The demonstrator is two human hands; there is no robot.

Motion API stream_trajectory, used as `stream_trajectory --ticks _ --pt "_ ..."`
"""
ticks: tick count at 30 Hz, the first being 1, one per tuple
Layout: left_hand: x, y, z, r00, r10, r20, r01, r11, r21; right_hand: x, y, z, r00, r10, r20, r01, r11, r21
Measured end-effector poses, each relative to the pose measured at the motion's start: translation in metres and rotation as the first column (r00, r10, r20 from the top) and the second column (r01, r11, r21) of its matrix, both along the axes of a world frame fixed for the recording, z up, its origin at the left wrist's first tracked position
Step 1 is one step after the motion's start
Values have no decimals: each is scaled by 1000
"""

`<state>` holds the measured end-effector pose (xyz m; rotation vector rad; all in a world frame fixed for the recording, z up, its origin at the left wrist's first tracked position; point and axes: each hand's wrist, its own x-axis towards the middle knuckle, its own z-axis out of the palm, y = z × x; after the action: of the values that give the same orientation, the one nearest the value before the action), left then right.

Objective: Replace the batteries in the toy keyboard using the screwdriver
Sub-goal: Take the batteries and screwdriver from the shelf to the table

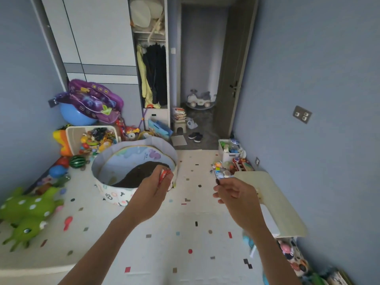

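Red-wrapped batteries [163,176] sit clenched in our left hand [152,190]; right-hand [232,191] fingers pinch the thin metal screwdriver [216,177], which could slip mid-air.

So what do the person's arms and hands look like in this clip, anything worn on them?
Both forearms are bare up to the frame's bottom edge: no sleeves show. The left hand and right hand carry no gloves, and no watch, bracelet or ring is visible on the wrists or fingers. The picture is slightly soft, so a very thin ring could not be ruled out.
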<state>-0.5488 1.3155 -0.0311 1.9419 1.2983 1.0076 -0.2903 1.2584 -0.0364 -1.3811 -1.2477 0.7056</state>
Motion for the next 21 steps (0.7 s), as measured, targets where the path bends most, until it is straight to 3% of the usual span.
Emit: stream_trajectory --ticks 9,21 --pt "48 276 18 998 -62 -13 62 997 -55 37 257 10 995 -100 -4 100 995 3" --pt "266 544 13 924 -369 -99 375 926 44 211 458 -14 924 -379 -38 380 925 -7"
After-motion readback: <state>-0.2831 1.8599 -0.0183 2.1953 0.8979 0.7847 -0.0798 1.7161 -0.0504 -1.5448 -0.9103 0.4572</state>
